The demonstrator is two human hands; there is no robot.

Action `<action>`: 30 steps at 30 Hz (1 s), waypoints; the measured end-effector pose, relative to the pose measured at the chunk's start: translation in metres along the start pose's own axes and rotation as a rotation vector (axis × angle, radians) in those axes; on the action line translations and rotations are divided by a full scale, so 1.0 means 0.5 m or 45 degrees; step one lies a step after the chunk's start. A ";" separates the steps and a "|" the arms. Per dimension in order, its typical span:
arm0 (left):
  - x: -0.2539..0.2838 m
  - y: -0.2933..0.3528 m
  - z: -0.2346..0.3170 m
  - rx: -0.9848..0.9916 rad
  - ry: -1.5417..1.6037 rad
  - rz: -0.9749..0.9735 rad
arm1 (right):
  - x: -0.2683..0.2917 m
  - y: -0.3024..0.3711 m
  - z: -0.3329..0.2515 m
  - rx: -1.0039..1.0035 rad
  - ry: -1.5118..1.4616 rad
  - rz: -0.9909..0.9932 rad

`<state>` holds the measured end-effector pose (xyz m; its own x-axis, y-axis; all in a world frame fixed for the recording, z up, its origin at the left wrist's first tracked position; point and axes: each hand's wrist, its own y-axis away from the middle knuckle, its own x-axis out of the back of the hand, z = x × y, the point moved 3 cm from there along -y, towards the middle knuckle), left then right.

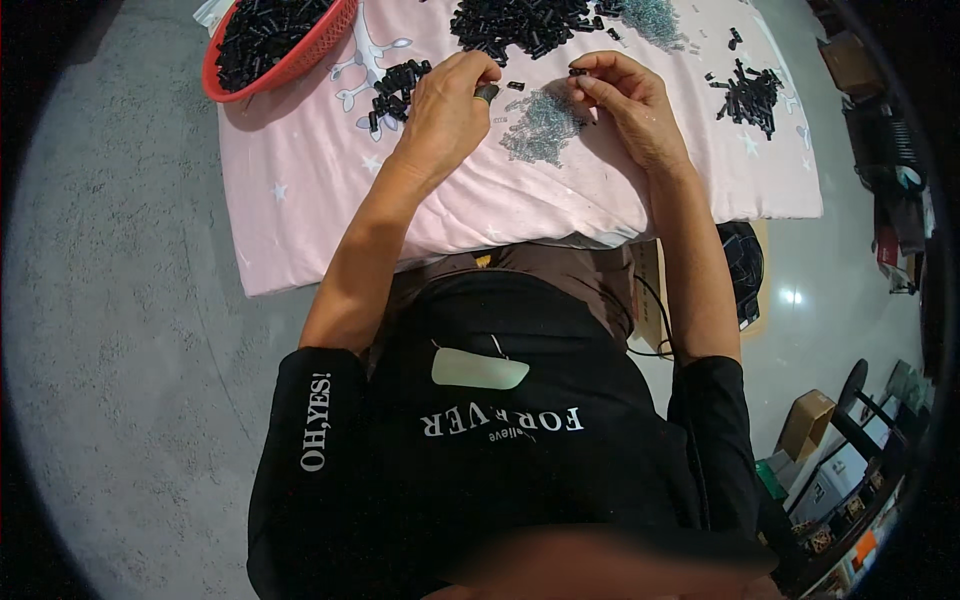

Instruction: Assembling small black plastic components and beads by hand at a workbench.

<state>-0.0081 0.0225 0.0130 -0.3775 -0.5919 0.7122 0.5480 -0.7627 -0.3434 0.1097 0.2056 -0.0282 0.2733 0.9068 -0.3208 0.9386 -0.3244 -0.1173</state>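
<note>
My right hand (632,105) pinches a small black plastic piece (578,72) between thumb and fingertips, above the table. Across from it, my left hand (452,108) is closed, its back toward me. A dark thing with a yellowish edge (487,92) shows at its fingers, but I cannot make out what it is. Between the hands lies a loose heap of tiny silvery pieces (542,128), too small to name surely. One loose black piece (516,86) rests just right of my left hand. Left of that hand is a small pile of black cylindrical pieces (396,92).
A red plastic basket (335,30) full of black pieces stands at the far left. Farther back are a large black pile (520,28) and another silvery heap (655,20). Thin black parts (752,98) lie to the right. A pink patterned cloth (290,220) covers the table.
</note>
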 end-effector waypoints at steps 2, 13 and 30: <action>-0.003 -0.001 0.003 -0.005 0.022 0.011 | 0.001 0.000 0.000 -0.001 -0.016 -0.007; -0.010 -0.001 0.012 -0.087 0.130 0.087 | -0.002 0.002 -0.002 0.006 0.023 -0.036; -0.023 -0.002 0.013 -0.116 0.157 0.088 | -0.006 0.004 -0.012 -0.030 0.107 -0.044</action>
<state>0.0008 0.0317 0.0092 -0.4330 -0.6672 0.6061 0.5081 -0.7360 -0.4473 0.1123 0.2036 -0.0219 0.2565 0.9370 -0.2371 0.9523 -0.2870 -0.1042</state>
